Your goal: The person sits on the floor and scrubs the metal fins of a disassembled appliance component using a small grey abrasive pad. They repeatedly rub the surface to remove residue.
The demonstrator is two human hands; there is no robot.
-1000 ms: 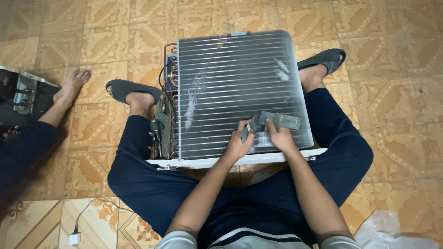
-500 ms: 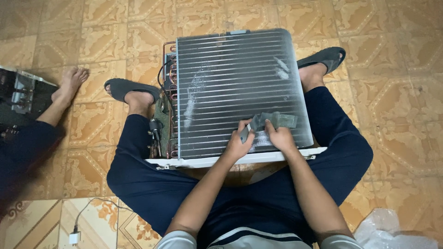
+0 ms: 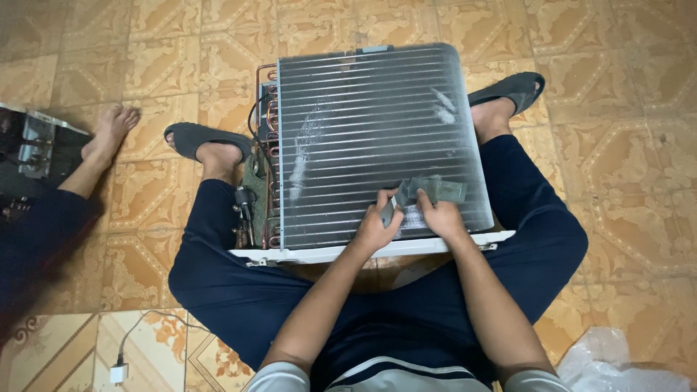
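A: Grey, dusty stuff, that strip [image 3: 428, 192]. Where is it?

B: On the finned coil [image 3: 370, 138], near its lower right corner, by the white base edge [image 3: 319, 254]. Both hands pinch it: left hand [image 3: 376, 226] at its left end, right hand [image 3: 441, 216] beside it.

A: How would it handle?

B: Soft and light, I'd judge, likely to tear; best held close to the fins. The fins look thin and bendable. A co-worker's bare foot [image 3: 110, 131] rests on the tiled floor [image 3: 617, 145], well apart.

Crumpled clear plastic bag [image 3: 624, 363] on the floor, bottom right corner.
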